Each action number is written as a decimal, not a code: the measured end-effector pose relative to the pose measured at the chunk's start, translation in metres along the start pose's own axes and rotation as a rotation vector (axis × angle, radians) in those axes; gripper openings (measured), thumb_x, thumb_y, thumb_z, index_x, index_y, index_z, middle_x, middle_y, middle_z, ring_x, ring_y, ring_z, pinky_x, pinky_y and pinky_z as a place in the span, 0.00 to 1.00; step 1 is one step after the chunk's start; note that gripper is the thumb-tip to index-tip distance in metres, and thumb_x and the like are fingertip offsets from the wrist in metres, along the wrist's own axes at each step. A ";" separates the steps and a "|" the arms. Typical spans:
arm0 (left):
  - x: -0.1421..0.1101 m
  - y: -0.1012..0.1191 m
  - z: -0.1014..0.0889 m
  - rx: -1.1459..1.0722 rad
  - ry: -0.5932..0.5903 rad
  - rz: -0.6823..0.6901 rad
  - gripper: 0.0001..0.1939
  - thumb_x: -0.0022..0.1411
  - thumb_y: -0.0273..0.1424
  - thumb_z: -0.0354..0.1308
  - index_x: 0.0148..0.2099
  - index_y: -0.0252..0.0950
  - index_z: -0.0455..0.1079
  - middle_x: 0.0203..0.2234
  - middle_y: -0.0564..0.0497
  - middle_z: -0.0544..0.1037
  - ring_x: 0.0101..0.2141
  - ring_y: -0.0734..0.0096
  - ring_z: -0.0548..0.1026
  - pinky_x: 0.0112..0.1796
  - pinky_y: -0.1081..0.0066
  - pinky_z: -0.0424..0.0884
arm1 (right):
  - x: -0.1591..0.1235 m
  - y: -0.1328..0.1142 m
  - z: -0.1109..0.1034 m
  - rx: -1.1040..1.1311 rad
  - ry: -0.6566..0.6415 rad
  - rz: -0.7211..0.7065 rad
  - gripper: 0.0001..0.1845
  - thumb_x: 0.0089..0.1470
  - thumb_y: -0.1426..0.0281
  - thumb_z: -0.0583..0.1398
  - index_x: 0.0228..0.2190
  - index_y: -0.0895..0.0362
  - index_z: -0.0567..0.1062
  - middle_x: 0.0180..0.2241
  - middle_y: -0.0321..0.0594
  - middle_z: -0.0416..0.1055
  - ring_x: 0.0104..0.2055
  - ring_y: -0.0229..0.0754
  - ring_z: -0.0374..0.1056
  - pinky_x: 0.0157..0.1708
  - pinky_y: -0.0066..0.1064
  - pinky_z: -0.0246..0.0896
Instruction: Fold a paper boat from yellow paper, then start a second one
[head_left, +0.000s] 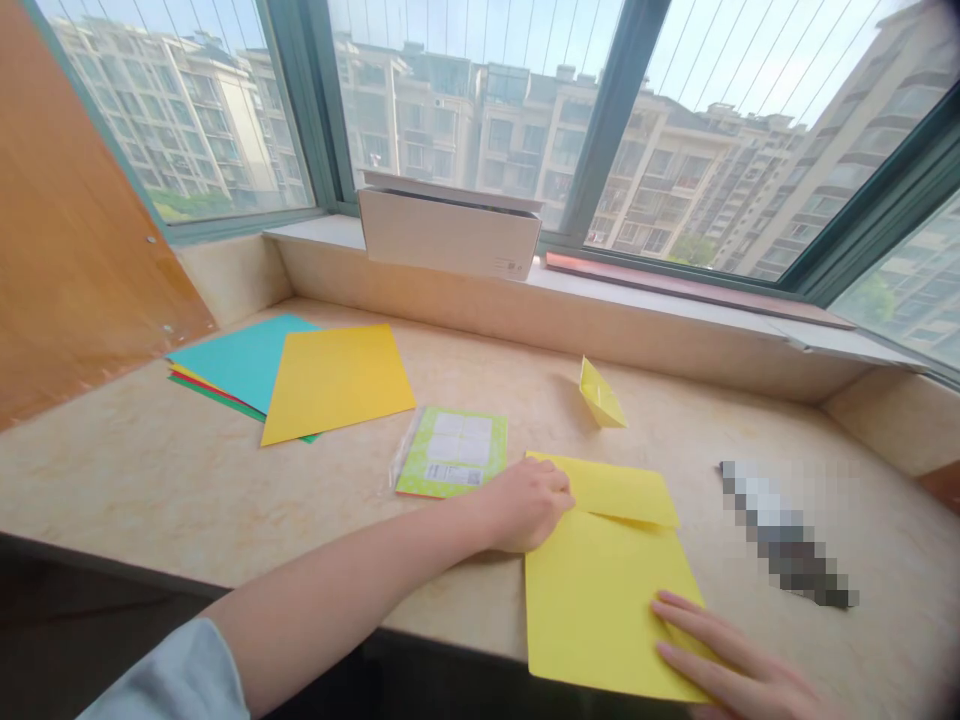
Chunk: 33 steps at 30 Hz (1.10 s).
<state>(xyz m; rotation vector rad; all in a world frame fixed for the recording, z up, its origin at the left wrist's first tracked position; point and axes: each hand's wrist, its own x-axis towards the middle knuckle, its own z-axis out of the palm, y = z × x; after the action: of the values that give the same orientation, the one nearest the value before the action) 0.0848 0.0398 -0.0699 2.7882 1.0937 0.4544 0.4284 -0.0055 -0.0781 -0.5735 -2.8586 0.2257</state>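
Observation:
A yellow sheet of paper (pixel 604 600) lies at the front of the counter, its far part folded over toward me as a flap (pixel 615 485). The flap's free edge lifts a little at the right. My left hand (pixel 529 505) is closed, its curled fingers on the flap's left end; the fingertips are partly hidden. Stretched-out fingers of my right hand (pixel 739 660) rest on the sheet's lower right side, with the thumb out of clear view. Beyond the sheet stands a small folded yellow paper boat (pixel 602 400).
Left of centre sits a green packet (pixel 457 455) in clear wrap. Farther left, an orange-yellow sheet (pixel 341 385) overlaps a stack of coloured paper (pixel 232 355). A blurred-out object (pixel 787 540) lies at right. A white box (pixel 450 235) stands on the window ledge.

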 end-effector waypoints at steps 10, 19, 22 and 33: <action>0.002 -0.022 -0.008 -0.442 -0.062 -0.226 0.17 0.72 0.31 0.47 0.59 0.37 0.69 0.52 0.46 0.78 0.51 0.62 0.76 0.53 0.64 0.69 | 0.046 0.016 -0.028 0.301 0.216 0.585 0.14 0.63 0.57 0.60 0.45 0.49 0.80 0.43 0.41 0.79 0.42 0.46 0.76 0.29 0.29 0.75; -0.007 -0.018 -0.043 -0.550 -0.228 -0.276 0.28 0.73 0.50 0.40 0.66 0.44 0.62 0.62 0.49 0.69 0.61 0.56 0.67 0.60 0.57 0.60 | 0.085 0.041 -0.019 0.140 0.069 0.550 0.14 0.65 0.61 0.57 0.43 0.49 0.82 0.40 0.41 0.77 0.42 0.50 0.73 0.45 0.44 0.69; -0.010 -0.011 -0.042 -0.431 -0.229 -0.167 0.26 0.72 0.45 0.47 0.67 0.43 0.62 0.62 0.47 0.69 0.60 0.56 0.68 0.60 0.58 0.62 | 0.084 0.044 -0.012 0.014 0.050 0.534 0.14 0.66 0.62 0.56 0.43 0.48 0.82 0.38 0.42 0.77 0.43 0.52 0.72 0.46 0.49 0.67; -0.012 0.015 -0.020 -0.012 -0.193 -0.092 0.23 0.69 0.31 0.47 0.62 0.28 0.67 0.61 0.36 0.69 0.59 0.51 0.68 0.59 0.57 0.62 | 0.069 0.044 0.023 0.005 0.241 0.542 0.14 0.66 0.63 0.56 0.45 0.49 0.81 0.54 0.44 0.71 0.56 0.53 0.67 0.57 0.51 0.63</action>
<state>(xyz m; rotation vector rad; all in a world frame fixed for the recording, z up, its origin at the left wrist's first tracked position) 0.0799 0.0202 -0.0508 2.6889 1.1639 0.1772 0.3770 0.0591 -0.0961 -1.2724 -2.4170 0.2278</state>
